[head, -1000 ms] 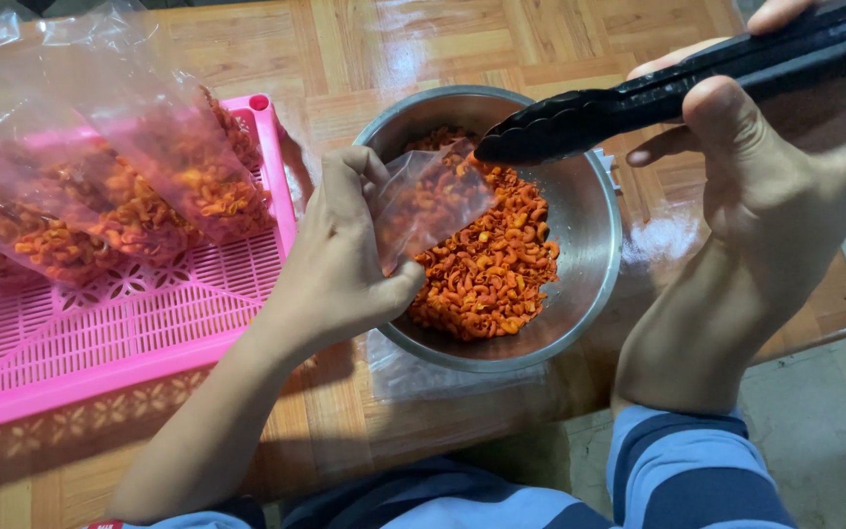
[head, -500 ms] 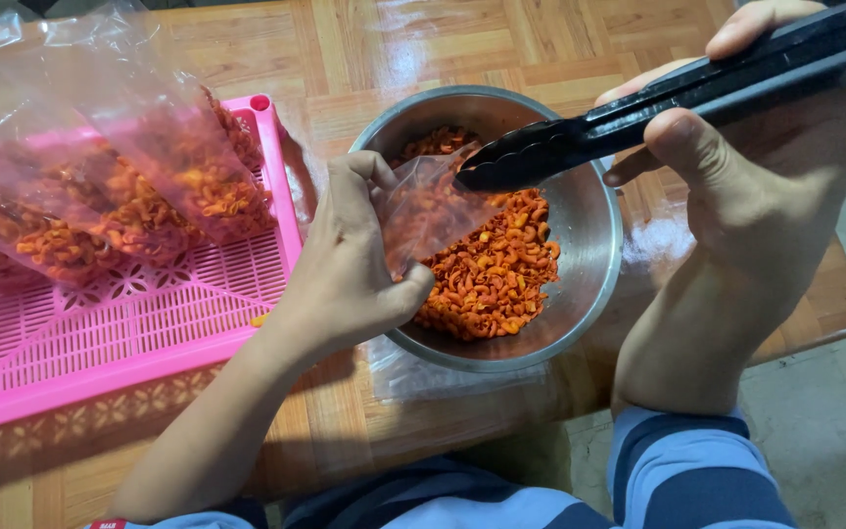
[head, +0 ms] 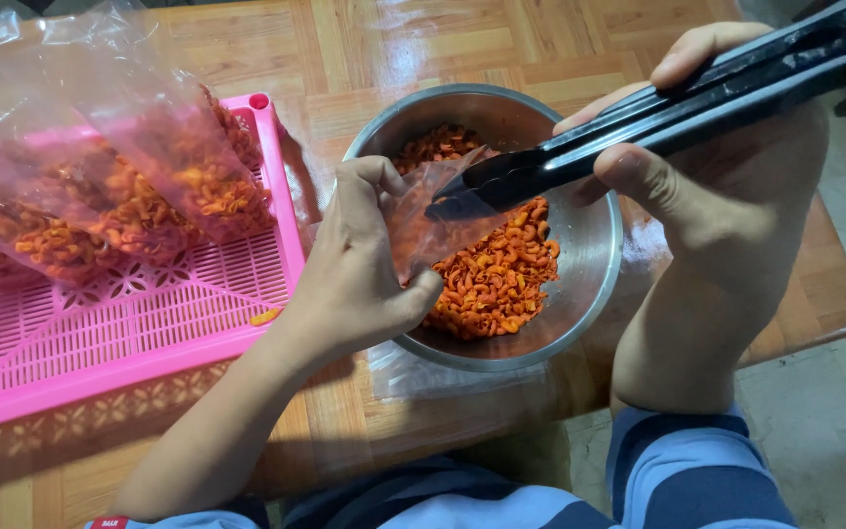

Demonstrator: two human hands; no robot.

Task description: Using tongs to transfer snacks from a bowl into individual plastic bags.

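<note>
My left hand (head: 359,274) holds a small clear plastic bag (head: 433,220) open over a steel bowl (head: 594,284) of orange spiced macaroni snacks (head: 496,279). My right hand (head: 727,181) grips black tongs (head: 658,113), whose tips reach into the mouth of the bag. The bowl sits on a wooden table (head: 364,59), near its front edge.
A pink plastic tray (head: 129,333) lies to the left of the bowl and carries several clear bags (head: 139,186) filled with the same orange snack. One loose piece (head: 264,316) lies on the tray. Flat clear plastic (head: 413,377) lies under the bowl. A grey floor (head: 844,431) shows at right.
The tongs have moved left and down, from above the bowl's far rim into the mouth of the bag. My left hand kept the bag over the bowl.
</note>
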